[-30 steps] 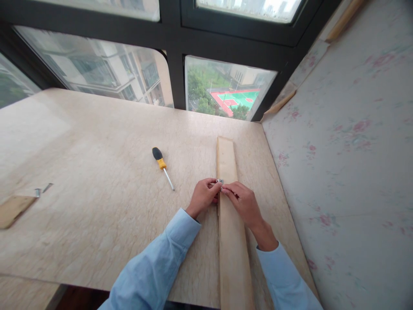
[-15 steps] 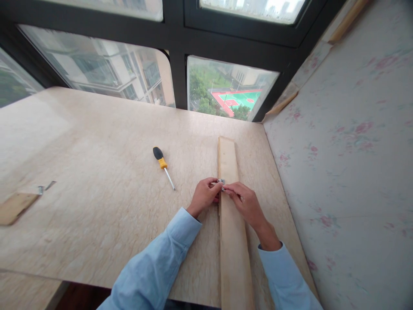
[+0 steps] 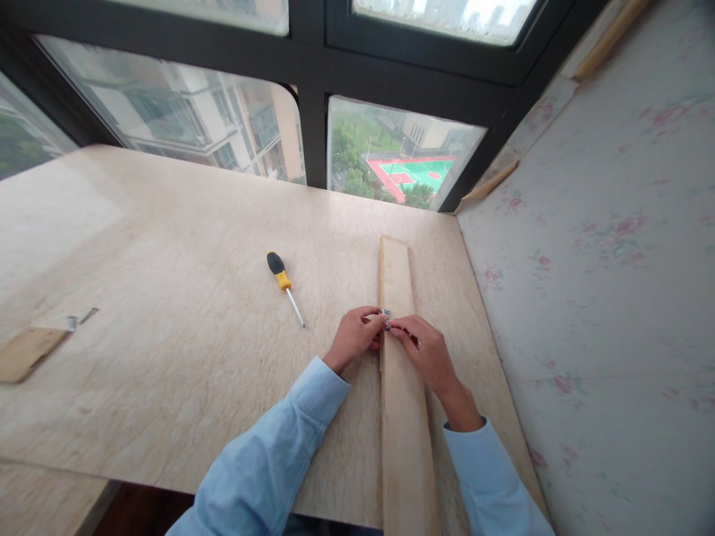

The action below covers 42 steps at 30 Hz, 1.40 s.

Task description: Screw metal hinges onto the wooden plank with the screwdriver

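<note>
In the head view, a long, flat board (image 3: 407,432) of pale, smooth-faced wood lies lengthwise on a cream tabletop (image 3: 195,335) with fine brownish, stone-like veining. A small metal fitting (image 3: 386,313), shiny and silvery, sits at the board's left edge, a little below its far end; its full shape is hidden by the fingers. To the left, well apart from the board, lies a screwdriver (image 3: 283,283) with a rounded black and yellow handle and a slim metal shaft, its tip pointing toward the person. Farther left are a flat wooden piece (image 3: 33,353) with a slanting edge and, by its corner, two small metal pieces (image 3: 81,319). A wall (image 3: 603,298) papered in pale grey with pink flowers rises on the right, and a dark window frame (image 3: 313,74) stands behind. The fitting lies right at the fingertips of both hands, between them. The left hand (image 3: 351,335) comes in from the left, its thumb over the near part of the fitting and its other fingers curled against the board's edge, so the fitting is gripped. The right hand (image 3: 427,350) reaches over the board, thumb and forefinger drawn together beside the fitting; whether anything is pinched between them cannot be told.
</note>
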Tool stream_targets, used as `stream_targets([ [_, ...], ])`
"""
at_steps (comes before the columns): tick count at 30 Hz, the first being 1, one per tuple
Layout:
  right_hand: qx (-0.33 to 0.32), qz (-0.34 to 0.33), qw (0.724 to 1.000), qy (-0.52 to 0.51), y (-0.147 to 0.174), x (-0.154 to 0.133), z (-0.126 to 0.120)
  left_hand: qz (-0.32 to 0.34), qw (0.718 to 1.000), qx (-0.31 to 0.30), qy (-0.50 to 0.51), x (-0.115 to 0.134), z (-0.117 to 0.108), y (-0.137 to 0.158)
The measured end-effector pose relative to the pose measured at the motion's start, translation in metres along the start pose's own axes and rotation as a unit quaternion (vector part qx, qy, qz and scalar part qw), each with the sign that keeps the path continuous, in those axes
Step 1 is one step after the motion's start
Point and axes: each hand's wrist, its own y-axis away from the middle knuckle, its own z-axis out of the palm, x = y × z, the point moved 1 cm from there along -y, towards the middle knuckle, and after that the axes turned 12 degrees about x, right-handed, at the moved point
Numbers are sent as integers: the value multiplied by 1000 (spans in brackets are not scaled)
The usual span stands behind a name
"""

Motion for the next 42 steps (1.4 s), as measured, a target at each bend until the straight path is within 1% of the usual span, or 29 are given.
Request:
stream_targets([
  [5,20,15,999,49,0,-2,5,2,1000,-1,-10,-3,-1,-1],
  [8,30,32,998,53,1,-3,6,8,1000,-2,-15,-3,-1,-1],
  [11,21,37,999,25,3,-1,4,20,1000,-6,-22,-3,0,0],
  [14,12,13,1000,3,4,1,3,34,999,-1,-32,-4,0,0],
  [16,14,5,1000,12,3,1,4,42,998,3,-37,-6,0,-1],
  [21,17,22,998,60,3,-1,6,48,998,0,-42,-7,1,-2],
  [26,7,40,998,51,4,0,2,54,998,-5,-42,-7,0,-1],
  [28,-7,31,999,37,4,0,0,61,997,-7,-42,-7,0,-1],
  [31,-23,-3,999,37,2,-2,0,70,997,-5,-45,-8,0,-1],
  [34,-27,-12,997,67,-1,-3,0,83,995,-10,-46,-9,0,-2],
  [38,-53,-16,990,130,-6,-5,-2,96,994,-19,-45,-10,0,-3],
  [40,-65,-22,986,155,-13,-9,-6,97,994,-17,-47,-10,0,-3],
  [42,-63,-26,984,164,-24,-18,-11,101,993,-8,-55,-8,0,-3],
])
